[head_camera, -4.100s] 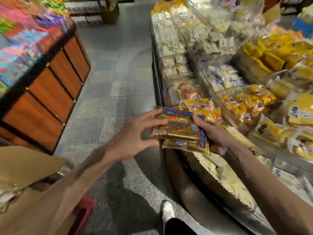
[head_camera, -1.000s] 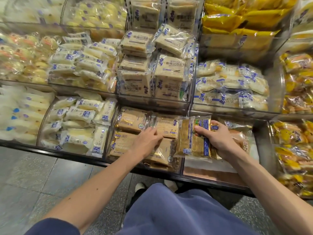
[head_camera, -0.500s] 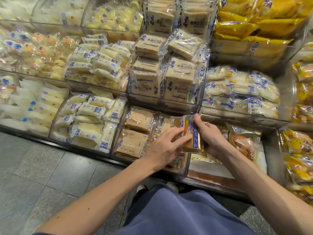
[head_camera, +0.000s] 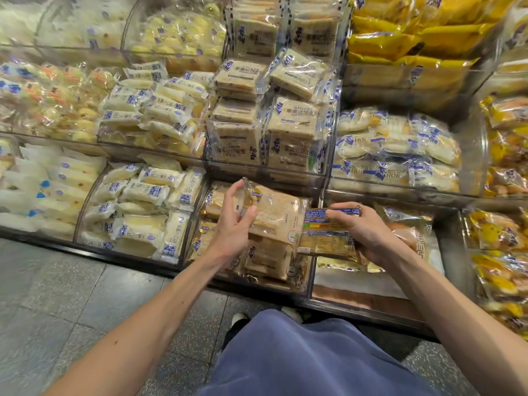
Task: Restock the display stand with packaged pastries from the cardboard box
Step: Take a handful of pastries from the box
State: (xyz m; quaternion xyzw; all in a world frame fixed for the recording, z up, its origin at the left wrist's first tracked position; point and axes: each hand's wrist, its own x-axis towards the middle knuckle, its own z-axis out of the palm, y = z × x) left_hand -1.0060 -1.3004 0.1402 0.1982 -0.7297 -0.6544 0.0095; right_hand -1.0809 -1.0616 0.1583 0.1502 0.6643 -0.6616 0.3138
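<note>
Grey tiled floor point(head_camera: 71, 304) runs under a tiered display stand point(head_camera: 323, 178) of clear bins, all packed with wrapped bakery goods. My feed looks down from the head camera.

My left hand point(head_camera: 231, 230) pinches a tan pastry pack point(head_camera: 277, 215) by its left edge, thumb on the front and fingers behind. The pack is tilted and sits just over the lower middle bin point(head_camera: 310, 270), which is stacked with similar tan packs.

My right hand point(head_camera: 371, 235) grips a blue-labelled pack point(head_camera: 325, 235), fingers curled over its top edge and label side up. I can't tell if it's one pack or several stacked. It hangs over the lower right bin point(head_camera: 357, 284), where white liner shows and a few packs lie at the back.

White rolls point(head_camera: 143, 207) fill the bin to the left. Yellow bags point(head_camera: 414, 38) sit top right. Blue clothing point(head_camera: 314, 355) fills the bottom of the view.
</note>
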